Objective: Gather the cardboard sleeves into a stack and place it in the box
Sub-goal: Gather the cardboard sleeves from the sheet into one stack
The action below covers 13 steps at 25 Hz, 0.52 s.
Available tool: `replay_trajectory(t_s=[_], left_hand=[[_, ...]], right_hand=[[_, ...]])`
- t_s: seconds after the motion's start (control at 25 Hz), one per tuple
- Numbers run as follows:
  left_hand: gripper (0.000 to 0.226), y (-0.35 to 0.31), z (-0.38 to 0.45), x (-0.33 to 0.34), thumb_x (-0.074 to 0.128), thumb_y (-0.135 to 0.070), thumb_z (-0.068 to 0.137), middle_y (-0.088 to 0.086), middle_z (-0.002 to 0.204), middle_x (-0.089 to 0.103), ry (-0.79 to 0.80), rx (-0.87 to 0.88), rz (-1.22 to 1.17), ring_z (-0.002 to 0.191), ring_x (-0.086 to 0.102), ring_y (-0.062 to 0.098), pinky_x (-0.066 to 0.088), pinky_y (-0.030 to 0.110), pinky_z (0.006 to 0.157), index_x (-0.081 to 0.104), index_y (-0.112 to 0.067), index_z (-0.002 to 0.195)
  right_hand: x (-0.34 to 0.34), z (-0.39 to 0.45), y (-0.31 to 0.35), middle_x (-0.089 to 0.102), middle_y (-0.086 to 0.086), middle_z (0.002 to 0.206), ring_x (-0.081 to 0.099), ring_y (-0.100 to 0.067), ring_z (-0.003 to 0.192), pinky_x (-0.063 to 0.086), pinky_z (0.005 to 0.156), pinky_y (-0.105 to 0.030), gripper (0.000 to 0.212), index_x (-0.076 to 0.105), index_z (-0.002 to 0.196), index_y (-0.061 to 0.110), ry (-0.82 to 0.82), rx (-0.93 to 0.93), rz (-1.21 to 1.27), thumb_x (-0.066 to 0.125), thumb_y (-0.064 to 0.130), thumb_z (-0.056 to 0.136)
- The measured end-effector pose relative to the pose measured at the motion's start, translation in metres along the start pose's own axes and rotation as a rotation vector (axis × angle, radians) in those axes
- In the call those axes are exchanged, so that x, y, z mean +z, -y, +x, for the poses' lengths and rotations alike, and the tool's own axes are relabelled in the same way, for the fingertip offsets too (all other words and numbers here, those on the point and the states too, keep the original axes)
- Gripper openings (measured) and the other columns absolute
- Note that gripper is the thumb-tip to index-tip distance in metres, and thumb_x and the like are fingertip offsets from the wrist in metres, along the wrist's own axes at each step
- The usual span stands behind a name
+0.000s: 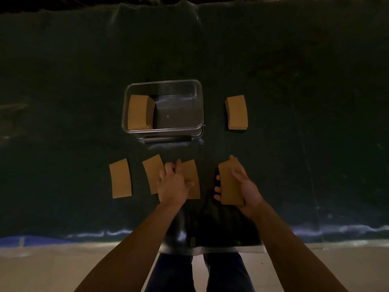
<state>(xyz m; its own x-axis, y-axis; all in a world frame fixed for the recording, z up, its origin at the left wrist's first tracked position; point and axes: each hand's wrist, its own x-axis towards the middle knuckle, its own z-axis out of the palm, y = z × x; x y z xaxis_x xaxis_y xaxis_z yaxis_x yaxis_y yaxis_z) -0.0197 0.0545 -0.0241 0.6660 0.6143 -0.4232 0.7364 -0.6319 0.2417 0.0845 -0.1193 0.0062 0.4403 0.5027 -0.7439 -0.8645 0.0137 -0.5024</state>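
Note:
A clear plastic box (pixel 197 114) stands in the middle of the dark cloth, with a stack of brown cardboard sleeves (pixel 139 112) against its left wall. My right hand (pixel 244 186) grips a stack of sleeves (pixel 229 184) just above the cloth. My left hand (pixel 173 182) rests, fingers bent, on a flat sleeve (pixel 192 175) lying on the cloth; whether it grips the sleeve is unclear. Two more single sleeves lie to the left, one (pixel 151 171) touching my hand and one (pixel 120 178) further out. Another stack of sleeves (pixel 236 112) sits right of the box.
The dark cloth (pixel 294 81) covers the table and hangs over the near edge (pixel 210 247). My legs (pixel 197 272) and a pale floor show below it. A latch handle (pixel 168 139) juts from the box's near side.

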Motion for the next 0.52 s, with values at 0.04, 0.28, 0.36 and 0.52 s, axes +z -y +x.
replay_trajectory(t_s=[0.04,0.28,0.36,0.52], left_hand=[[0.086,0.003,0.003,-0.002,0.067,-0.052,0.083,0.008,0.137,0.034,0.034,0.006,0.046,0.124,0.037,0.030,0.043,0.044,0.099,0.026,-0.020,0.151],[0.068,-0.003,0.018,-0.011,0.079,-0.046,0.071,0.009,0.131,0.036,-0.025,0.084,0.098,0.117,0.040,0.030,0.044,0.042,0.092,0.046,-0.021,0.125],[0.046,0.002,0.020,-0.013,0.074,-0.034,0.079,0.006,0.120,0.046,-0.045,0.104,0.013,0.110,0.050,0.026,0.047,0.035,0.080,0.047,-0.023,0.115],[0.019,0.008,0.027,-0.028,0.064,-0.011,0.091,-0.004,0.081,0.061,0.119,0.065,-0.578,0.077,0.060,0.015,0.039,0.018,0.055,0.053,-0.027,0.092]], right_hand=[[-0.002,0.000,-0.001,0.063,-0.020,0.099,0.066,-0.034,0.074,0.057,0.072,-0.053,0.032,0.051,0.128,0.046,-0.004,0.012,-0.023,0.039,0.028,0.104],[-0.002,0.000,-0.003,0.065,-0.020,0.100,0.068,-0.033,0.072,0.059,0.066,-0.050,0.029,0.048,0.130,0.027,-0.024,0.022,0.022,0.039,0.018,0.103],[-0.002,0.000,-0.004,0.065,-0.019,0.100,0.067,-0.031,0.070,0.060,0.061,-0.046,0.027,0.048,0.128,0.026,-0.033,0.005,-0.013,0.040,0.018,0.104],[0.004,0.004,-0.004,0.063,-0.018,0.104,0.066,-0.030,0.074,0.058,0.066,-0.046,0.026,0.051,0.128,0.029,-0.058,-0.019,-0.114,0.046,0.028,0.103]])
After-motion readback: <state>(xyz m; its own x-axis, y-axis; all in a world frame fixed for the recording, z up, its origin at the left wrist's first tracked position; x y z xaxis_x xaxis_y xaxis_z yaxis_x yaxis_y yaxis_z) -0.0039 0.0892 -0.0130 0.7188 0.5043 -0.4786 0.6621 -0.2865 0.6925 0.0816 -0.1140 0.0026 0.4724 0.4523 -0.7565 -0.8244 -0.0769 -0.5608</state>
